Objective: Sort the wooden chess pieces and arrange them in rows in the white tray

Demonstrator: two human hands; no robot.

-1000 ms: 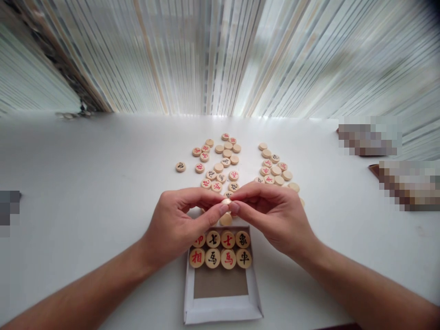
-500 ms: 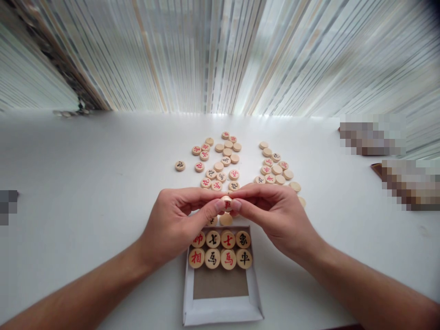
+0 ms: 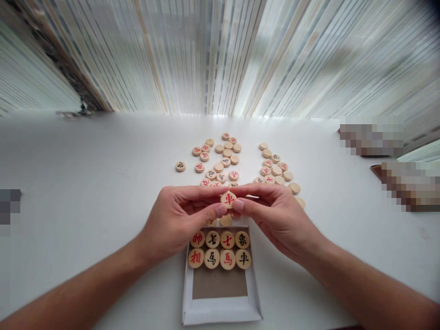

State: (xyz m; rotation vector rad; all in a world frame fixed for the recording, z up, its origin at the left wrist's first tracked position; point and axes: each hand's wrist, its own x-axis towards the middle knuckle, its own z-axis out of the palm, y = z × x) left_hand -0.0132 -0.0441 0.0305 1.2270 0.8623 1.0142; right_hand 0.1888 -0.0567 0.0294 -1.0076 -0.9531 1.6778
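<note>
Both my hands pinch one round wooden chess piece with a red character, its face turned up toward me. My left hand grips its left edge with thumb and forefinger, and my right hand grips its right edge. They hover just beyond a shallow white cardboard box. Two rows of chess pieces with red and black characters lie in the box's far end. The brown bottom of the box shows nearer me.
Several loose wooden chess pieces lie scattered on the white table beyond my hands, with a second cluster to the right. Blurred objects sit at the right edge. Striped curtains hang behind the table.
The piece between my fingertips has been turned over, from edge-on to showing its red character. My hands stayed in about the same place.
</note>
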